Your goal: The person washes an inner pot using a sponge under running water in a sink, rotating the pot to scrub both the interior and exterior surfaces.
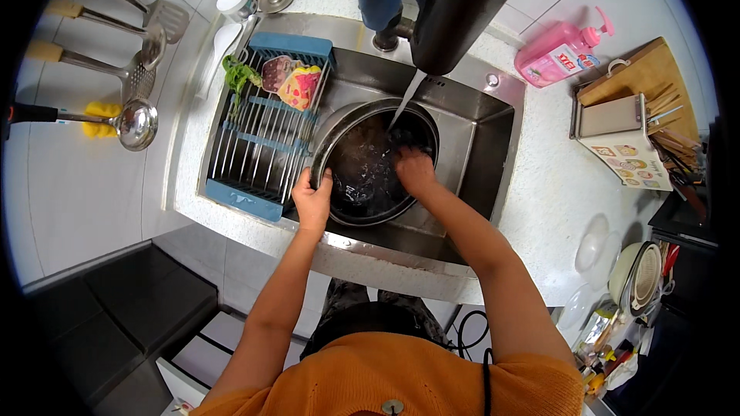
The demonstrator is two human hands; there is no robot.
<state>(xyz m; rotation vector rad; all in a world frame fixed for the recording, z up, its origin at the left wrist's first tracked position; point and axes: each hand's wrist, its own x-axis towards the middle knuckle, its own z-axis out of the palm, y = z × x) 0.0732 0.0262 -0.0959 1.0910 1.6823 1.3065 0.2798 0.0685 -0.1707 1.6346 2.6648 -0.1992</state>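
Observation:
A round dark metal pot point(326, 142) sits in the stainless steel sink point(486, 139). Dark, rippling water point(358, 177) partly fills it. My left hand point(312, 200) grips the pot's left rim, thumb on the near side. Reaching in over the right side, my right hand point(416, 171) has its fingers down inside the pot; the fingertips are hidden, so I cannot tell what they hold. From the black faucet point(451, 23) a stream of water point(406, 98) runs into the pot, just beside my right hand.
Over the sink's left part lies a blue-ended drying rack point(245, 199) with green leaves point(240, 75) and a colourful sponge point(299, 87). A pink pump bottle point(561, 52) stands at the back right, near a chopstick holder point(624, 135). Several utensils, including a ladle point(138, 125), hang left.

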